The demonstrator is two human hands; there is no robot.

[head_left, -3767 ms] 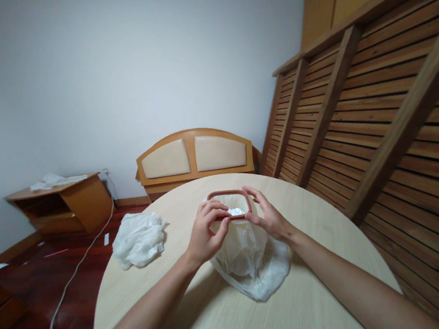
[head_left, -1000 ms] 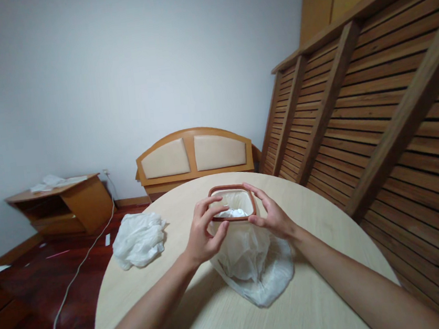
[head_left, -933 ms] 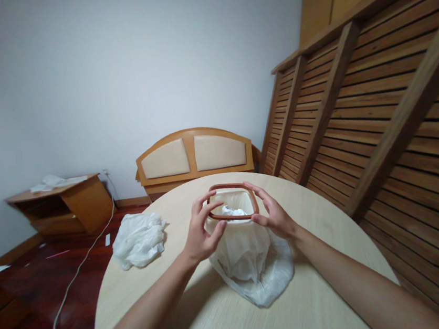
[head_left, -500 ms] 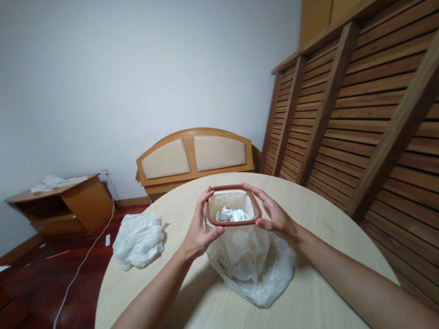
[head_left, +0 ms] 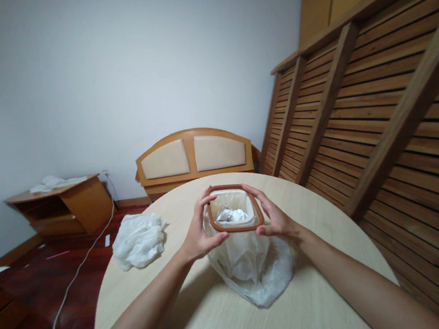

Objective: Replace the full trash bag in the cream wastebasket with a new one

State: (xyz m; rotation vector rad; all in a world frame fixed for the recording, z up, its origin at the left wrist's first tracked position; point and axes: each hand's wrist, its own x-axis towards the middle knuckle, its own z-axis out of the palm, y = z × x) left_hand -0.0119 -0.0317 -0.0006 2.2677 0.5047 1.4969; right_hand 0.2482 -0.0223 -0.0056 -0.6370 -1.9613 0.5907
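A small cream bin stands on the round table (head_left: 205, 314), lined with a white plastic bag (head_left: 255, 266) that hangs down its outside. Crumpled white paper (head_left: 231, 215) lies inside. A brown rectangular rim ring (head_left: 238, 229) sits around the bin's mouth, a little above it. My left hand (head_left: 198, 230) grips the ring's left side with curled fingers. Its right side is held the same way by my right hand (head_left: 273, 217).
A second crumpled white bag (head_left: 138, 239) lies on the table's left edge. Behind stand a wooden headboard (head_left: 195, 156) and a low cabinet (head_left: 65, 203). A slatted bed frame (head_left: 376, 115) leans at the right. A white cable (head_left: 77, 270) runs across the floor.
Both hands shifted from the ring's near edge to its sides. The ring came up and tilted toward me, and the paper inside shows more.
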